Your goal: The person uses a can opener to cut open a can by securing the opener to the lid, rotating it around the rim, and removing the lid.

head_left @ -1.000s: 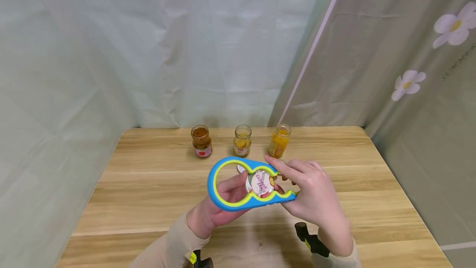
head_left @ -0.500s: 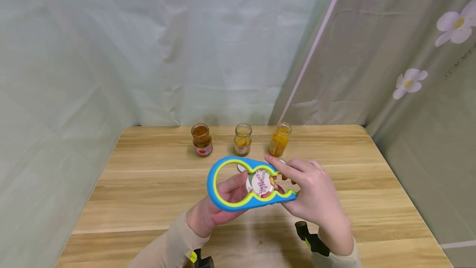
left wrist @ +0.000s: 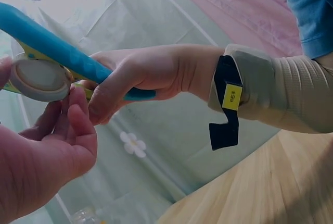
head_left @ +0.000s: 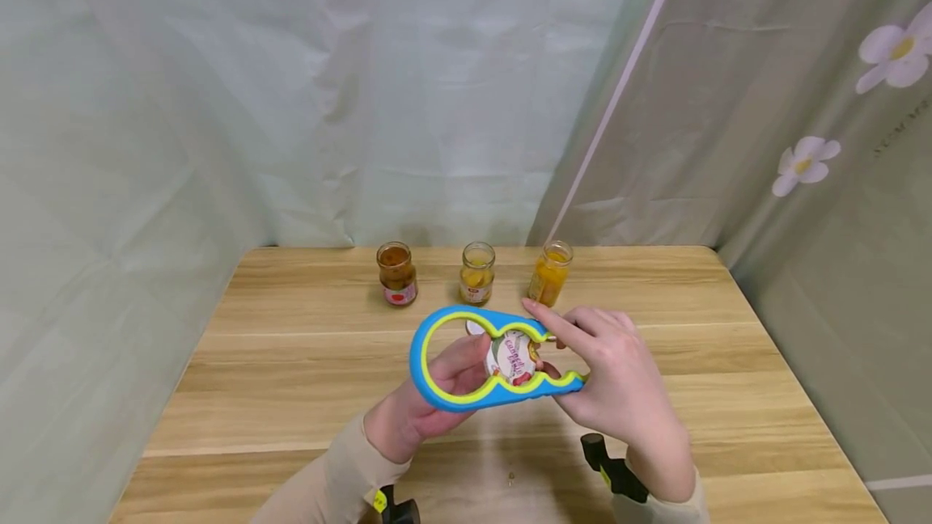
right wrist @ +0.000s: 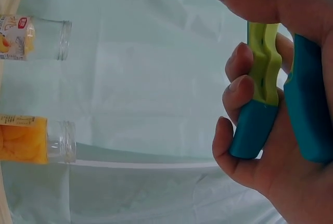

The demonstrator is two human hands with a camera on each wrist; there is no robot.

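Note:
My right hand grips the handle ends of a blue and lime-green multi-ring jar opener, which is held above the table. In the right wrist view its fingers curl round the two handles. Within one of the opener's smaller notches sits a round jar lid printed with lettering. The left wrist view shows the pale underside of the lid, with no jar attached. My left hand is under the opener, pinching the lid between thumb and fingers.
Three uncapped glass jars stand along the back: a brown one, a pale yellow one and an orange one. A white lid lies behind the opener, partly hidden. A tiny speck is on the wooden table. Curtains hang around.

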